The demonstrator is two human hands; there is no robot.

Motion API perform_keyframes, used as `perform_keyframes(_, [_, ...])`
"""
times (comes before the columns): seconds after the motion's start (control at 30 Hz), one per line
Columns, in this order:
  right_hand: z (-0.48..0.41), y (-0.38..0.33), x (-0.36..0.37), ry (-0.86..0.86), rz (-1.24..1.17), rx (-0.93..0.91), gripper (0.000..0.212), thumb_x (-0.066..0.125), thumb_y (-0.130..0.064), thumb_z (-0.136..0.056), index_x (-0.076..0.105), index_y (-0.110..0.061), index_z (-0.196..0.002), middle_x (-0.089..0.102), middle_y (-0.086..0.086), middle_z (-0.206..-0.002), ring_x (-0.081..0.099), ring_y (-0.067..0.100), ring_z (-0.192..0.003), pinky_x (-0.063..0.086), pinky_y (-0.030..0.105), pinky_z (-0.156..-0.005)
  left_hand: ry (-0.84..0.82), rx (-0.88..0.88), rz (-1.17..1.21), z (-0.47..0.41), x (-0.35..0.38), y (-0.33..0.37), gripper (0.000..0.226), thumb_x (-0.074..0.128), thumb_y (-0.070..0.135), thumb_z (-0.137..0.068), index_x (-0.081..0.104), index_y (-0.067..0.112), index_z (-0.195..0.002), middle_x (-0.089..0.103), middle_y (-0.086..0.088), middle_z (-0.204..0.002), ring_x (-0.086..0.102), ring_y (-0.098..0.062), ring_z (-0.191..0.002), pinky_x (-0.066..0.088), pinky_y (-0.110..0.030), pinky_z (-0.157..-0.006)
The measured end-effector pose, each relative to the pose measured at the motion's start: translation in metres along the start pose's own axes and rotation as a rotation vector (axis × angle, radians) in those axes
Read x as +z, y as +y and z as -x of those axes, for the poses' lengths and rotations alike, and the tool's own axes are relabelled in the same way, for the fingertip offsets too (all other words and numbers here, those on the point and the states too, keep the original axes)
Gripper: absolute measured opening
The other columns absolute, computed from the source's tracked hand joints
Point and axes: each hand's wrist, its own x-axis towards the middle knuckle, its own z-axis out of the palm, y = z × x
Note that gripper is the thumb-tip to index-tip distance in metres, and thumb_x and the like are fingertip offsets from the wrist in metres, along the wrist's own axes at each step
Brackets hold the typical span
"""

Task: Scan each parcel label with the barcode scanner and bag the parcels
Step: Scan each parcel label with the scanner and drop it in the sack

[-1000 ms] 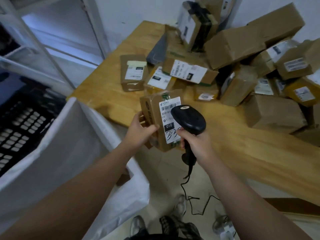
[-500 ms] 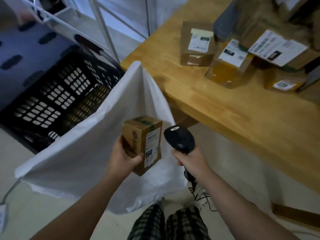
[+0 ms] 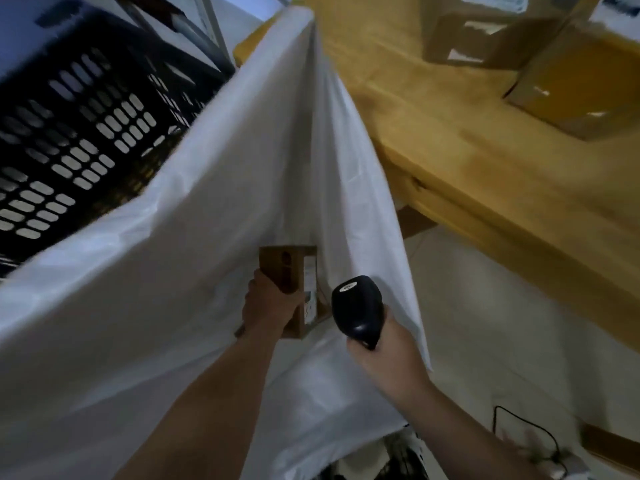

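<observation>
Lowered since a sec ago, parcel (image 3: 292,285) sits inside white bag (image 3: 207,220), gripped by left hand (image 3: 268,306); right hand (image 3: 388,351) wraps scanner (image 3: 358,310) at bag's edge; far left crate (image 3: 76,126), far right table (image 3: 467,140) w/ boxes (image 3: 568,64).

Your wooden table (image 3: 467,140) and its load

You have two cardboard parcels (image 3: 478,32) (image 3: 585,84) resting on its top at the upper right, close together; a white bag (image 3: 214,188) hangs from its corner.

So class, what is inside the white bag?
The left hand holds a cardboard parcel in the white bag. The bag's bottom and any earlier parcels are hidden by its folds.
</observation>
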Motion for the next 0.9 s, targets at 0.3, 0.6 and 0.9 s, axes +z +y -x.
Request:
perform_keyframes(0.3, [-0.058, 0.031, 0.014, 0.023, 0.309, -0.032, 0.033, 0.059, -0.034, -0.087, 0.049, -0.024, -0.116, 0.059, -0.006, -0.082, 0.060, 0.014, -0.077, 0.047, 0.029, -0.063, -0.147, 0.078, 0.231, -0.106, 0.074, 0.029, 0.056, 0.063, 0.041, -0.089, 0.051, 0.005, -0.131, 0.059, -0.016, -0.129, 0.057, -0.034, -0.117, 0.043, -0.038, -0.102])
perform_keyframes(0.6, [-0.057, 0.022, 0.011, 0.017, 0.407, -0.005, 0.035, 0.059, -0.035, -0.088, 0.049, -0.020, -0.118, 0.057, -0.004, -0.090, 0.057, 0.019, -0.083, 0.051, 0.033, -0.071, -0.161, 0.126, 0.074, -0.087, 0.061, 0.019, 0.035, 0.058, 0.029, -0.094, 0.056, 0.006, -0.120, 0.060, -0.008, -0.114, 0.057, -0.024, -0.106, 0.044, -0.029, -0.087])
perform_keyframes(0.9, [0.002, -0.010, 0.008, 0.040, 0.250, -0.077, 0.032, 0.062, -0.030, -0.089, 0.049, -0.020, -0.115, 0.056, -0.005, -0.087, 0.062, 0.020, -0.087, 0.045, 0.028, -0.066, -0.132, 0.225, -0.146, 0.001, 0.006, 0.016, 0.033, 0.050, 0.022, -0.098, 0.054, 0.001, -0.124, 0.057, -0.018, -0.126, 0.054, -0.033, -0.115, 0.041, -0.034, -0.092])
